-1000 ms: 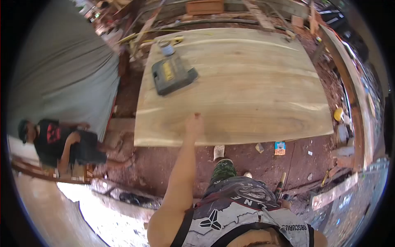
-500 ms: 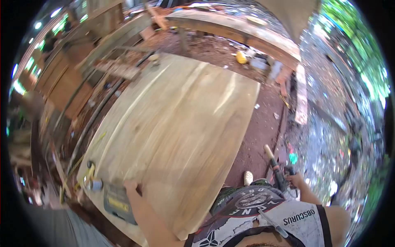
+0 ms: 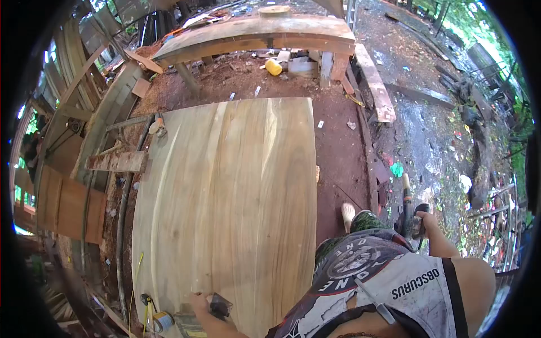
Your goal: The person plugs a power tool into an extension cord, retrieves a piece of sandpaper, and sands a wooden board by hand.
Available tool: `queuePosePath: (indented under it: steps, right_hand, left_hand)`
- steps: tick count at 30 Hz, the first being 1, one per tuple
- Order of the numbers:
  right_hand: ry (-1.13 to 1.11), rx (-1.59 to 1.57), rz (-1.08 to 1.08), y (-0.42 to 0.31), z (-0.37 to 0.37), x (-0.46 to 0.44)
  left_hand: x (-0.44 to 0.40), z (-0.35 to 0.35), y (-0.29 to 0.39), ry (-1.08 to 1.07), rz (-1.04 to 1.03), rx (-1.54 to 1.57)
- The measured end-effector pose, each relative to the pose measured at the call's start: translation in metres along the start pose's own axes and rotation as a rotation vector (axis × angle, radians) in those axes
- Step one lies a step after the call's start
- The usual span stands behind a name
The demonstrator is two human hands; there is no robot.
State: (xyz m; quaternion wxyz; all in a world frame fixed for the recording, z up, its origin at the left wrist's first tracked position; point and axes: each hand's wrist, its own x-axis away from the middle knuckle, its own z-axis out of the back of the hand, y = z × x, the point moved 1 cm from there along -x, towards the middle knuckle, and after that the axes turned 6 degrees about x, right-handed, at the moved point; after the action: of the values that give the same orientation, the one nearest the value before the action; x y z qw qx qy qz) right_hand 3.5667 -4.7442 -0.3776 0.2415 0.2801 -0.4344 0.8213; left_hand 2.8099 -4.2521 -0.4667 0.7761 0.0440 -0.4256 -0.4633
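My left hand (image 3: 200,306) is at the near edge of a wide wooden panel (image 3: 236,197), its fingers closed on a small dark, flat, square piece (image 3: 220,307). Beside that hand lies a grey item with yellow marking (image 3: 190,325), partly cut off by the frame. A tape measure (image 3: 146,299) and a small can-like cylinder (image 3: 163,321) are on the panel's near left corner. Off to the right, my right hand (image 3: 426,218) grips a dark power tool (image 3: 410,211) with a pale wooden handle pointing forward, held beside my body, away from the panel.
A wooden bench (image 3: 253,39) stands beyond the panel, with a yellow container (image 3: 273,67) on the dirt beneath it. Pipes and a rough board (image 3: 117,161) run along the left. A plank (image 3: 375,84) and scattered litter lie on the right.
The view has turned, so the panel now looks straighter and lower in the picture. At my left hand the dark square piece has come into sight. My right hand still grips the power tool.
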Motion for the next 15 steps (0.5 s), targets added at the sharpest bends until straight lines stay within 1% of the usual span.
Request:
queuePosePath:
  steps: [1,3,4,5,6,7,8,9,10,11,12,14,15]
  right_hand:
    - [-0.007,0.015,-0.015,0.001,-0.001,-0.013]
    - [0.018,0.082,0.009,-0.002,0.002,-0.068]
    - [-0.017,0.070,0.015,0.006,0.005,-0.110]
    - [-0.093,-0.002,0.001,-0.021,-0.015,-0.084]
    - [-0.219,-0.060,-0.041,-0.002,-0.011,-0.155]
    - [-0.266,0.011,0.120,-0.013,-0.014,-0.179]
    - [-0.318,-0.196,0.136,-0.042,-0.047,-0.146]
    - [-0.467,-0.075,0.039,-0.087,-0.077,-0.092]
    - [-0.543,0.085,0.051,-0.128,-0.094,-0.128]
    - [-0.573,0.244,0.056,-0.139,-0.090,-0.162]
    - [-0.594,0.341,0.070,-0.143,-0.089,-0.203]
    - [-0.602,0.437,0.119,-0.163,-0.083,-0.264]
    - [-0.462,0.349,0.013,-0.187,-0.096,-0.271]
  left_hand:
    - [-0.011,-0.013,-0.010,0.007,0.017,-0.012]
    - [-0.014,-0.045,-0.030,0.318,-0.079,-0.595]
    - [-0.008,-0.065,-0.027,0.326,-0.028,-0.582]
    - [0.008,-0.085,-0.002,0.302,0.064,-0.472]
    - [0.031,-0.106,0.015,0.286,0.192,-0.349]
    - [0.031,-0.131,0.017,0.153,0.084,-0.647]
    - [0.033,-0.168,0.013,0.409,-0.113,-0.437]
    - [0.057,-0.186,0.063,0.481,0.099,-0.149]
    - [0.030,-0.221,0.052,0.684,0.092,0.015]
    - [0.055,-0.217,0.103,0.418,0.118,-0.074]
    - [0.063,-0.242,0.142,0.475,0.129,-0.242]
    - [0.092,-0.294,0.189,0.840,-0.308,0.289]
    - [0.092,-0.308,0.190,0.843,-0.296,0.293]
